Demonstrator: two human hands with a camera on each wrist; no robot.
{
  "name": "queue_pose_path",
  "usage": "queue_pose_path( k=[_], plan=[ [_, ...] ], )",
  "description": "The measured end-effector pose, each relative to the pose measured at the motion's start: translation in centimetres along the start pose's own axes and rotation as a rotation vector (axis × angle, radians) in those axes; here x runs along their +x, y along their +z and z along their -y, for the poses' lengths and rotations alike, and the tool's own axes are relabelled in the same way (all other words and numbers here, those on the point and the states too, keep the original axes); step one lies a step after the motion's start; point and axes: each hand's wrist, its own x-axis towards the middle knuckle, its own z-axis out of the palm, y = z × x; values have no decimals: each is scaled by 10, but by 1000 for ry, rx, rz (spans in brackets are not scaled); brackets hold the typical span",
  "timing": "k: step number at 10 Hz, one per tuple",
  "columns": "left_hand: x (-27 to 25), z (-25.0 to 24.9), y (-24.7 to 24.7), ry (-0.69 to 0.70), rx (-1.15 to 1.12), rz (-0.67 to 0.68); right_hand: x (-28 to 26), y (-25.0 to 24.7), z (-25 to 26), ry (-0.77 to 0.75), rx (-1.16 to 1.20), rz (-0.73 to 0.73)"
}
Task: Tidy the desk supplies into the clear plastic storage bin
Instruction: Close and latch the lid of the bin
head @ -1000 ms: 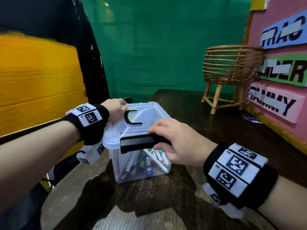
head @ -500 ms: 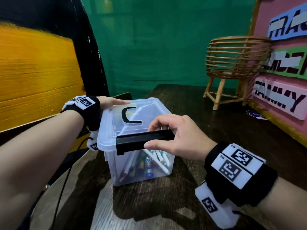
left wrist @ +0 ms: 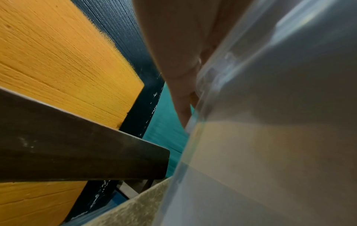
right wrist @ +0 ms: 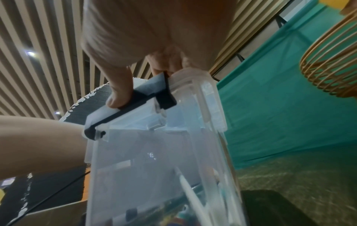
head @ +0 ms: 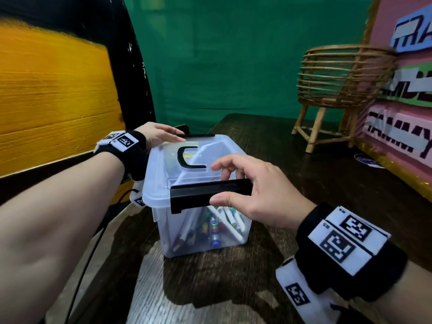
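Observation:
The clear plastic bin (head: pixel 201 239) stands on the dark table with its lid (head: pixel 161 169) on and pens and markers (head: pixel 210 228) inside. My right hand (head: pixel 222 182) pinches the near black latch (head: pixel 194 195), thumb on its front face and fingers curled over its top. The right wrist view shows my thumb (right wrist: pixel 119 94) pressing that latch (right wrist: pixel 141 97). My left hand (head: pixel 168 134) lies flat on the lid's far edge, its straight fingers reaching the far black latch (head: pixel 203 135). In the left wrist view it lies against the bin's rim (left wrist: pixel 204 85). A black handle (head: pixel 187 163) lies flat on the lid.
A wicker basket stand (head: pixel 339 83) stands at the back right. A pink board with lettered signs (head: pixel 402 118) runs along the table's right edge. To the left rises a yellow and black panel (head: pixel 58 101). A black cable (head: pixel 93 242) hangs by the table's left edge.
My left hand slid from the lid's left edge to its far edge and flattened. My right hand's fingers rose from covering the near latch, with the thumb now on its front.

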Motion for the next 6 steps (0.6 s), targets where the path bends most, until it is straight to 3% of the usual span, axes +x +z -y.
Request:
queue_pose_path(
  k=[1,3,4,5,6],
  plan=[
    [-1,0,4,61,52,-53,1,-1,1,53,53,16],
    [-19,-4,11,123,363,-67,-5,-1,9,129,113,-28],
    [-45,-4,12,169,292,30,-23,5,21,124,4,-95],
    [-86,0,13,228,190,71,-72,-2,41,7,-72,-98],
    [-154,-4,15,379,247,-1,-102,5,56,51,-130,129]
  ],
)
